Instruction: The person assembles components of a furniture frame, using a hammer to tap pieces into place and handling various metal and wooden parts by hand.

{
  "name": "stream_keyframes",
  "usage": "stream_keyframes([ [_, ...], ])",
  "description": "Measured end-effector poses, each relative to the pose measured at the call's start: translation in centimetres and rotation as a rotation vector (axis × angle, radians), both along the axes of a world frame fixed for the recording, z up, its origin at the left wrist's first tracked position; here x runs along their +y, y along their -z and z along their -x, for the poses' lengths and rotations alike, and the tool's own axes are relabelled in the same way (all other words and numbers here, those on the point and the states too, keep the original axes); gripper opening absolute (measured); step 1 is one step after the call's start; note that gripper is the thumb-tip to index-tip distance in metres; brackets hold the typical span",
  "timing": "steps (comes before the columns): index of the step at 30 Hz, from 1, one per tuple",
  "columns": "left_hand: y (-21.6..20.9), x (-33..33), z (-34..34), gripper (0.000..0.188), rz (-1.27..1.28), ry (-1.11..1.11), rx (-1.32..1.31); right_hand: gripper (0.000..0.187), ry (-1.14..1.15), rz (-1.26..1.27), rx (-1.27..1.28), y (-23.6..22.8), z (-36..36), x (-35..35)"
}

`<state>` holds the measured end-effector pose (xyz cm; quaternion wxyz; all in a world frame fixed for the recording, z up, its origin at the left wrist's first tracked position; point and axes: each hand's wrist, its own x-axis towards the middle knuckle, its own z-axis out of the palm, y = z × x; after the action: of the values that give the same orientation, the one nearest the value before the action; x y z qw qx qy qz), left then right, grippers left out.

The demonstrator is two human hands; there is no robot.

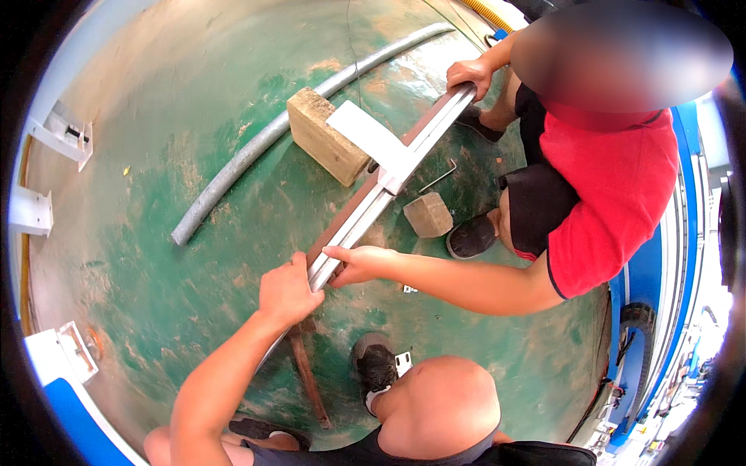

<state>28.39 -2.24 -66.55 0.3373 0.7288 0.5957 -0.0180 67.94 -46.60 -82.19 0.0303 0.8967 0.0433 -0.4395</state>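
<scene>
A long silver metal rail [404, 151] with a brown side lies slanted across the green floor, resting on a wooden block [322, 140]. A white flat plate [371, 133] crosses it near the middle. My left hand [286, 293] grips the rail's near end. My right hand is out of sight. A person in a red shirt crouches at the right, with one hand [356, 264] on the rail just beside mine and the other hand [468, 74] holding its far end.
A grey pipe [268, 132] curves across the floor behind the block. A small stone block [427, 215] and a bent hex key [439, 177] lie near the rail. A rusty bar [308, 377], my shoe [374, 365] and a small bracket [402, 362] are close below.
</scene>
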Motion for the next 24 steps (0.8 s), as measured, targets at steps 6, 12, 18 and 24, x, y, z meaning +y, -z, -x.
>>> stream_keyframes([
  [6,-0.8,0.3,1.5,0.057,-0.012,-0.003,0.018,0.050,-0.035,-0.004,0.016,-0.6,0.4,0.3],
  [12,-1.8,1.0,2.1,0.056,0.008,-0.017,0.019,0.043,-0.168,0.012,0.048,-2.7,0.1,1.1],
  [18,-3.2,0.8,3.3,0.053,-0.005,-0.053,-0.017,0.034,-0.715,-0.670,-0.165,-15.1,1.2,24.0],
  [24,-7.7,1.0,0.6,0.063,0.077,-0.060,-0.126,0.050,-1.188,-1.125,-0.541,-16.8,-0.1,47.0],
])
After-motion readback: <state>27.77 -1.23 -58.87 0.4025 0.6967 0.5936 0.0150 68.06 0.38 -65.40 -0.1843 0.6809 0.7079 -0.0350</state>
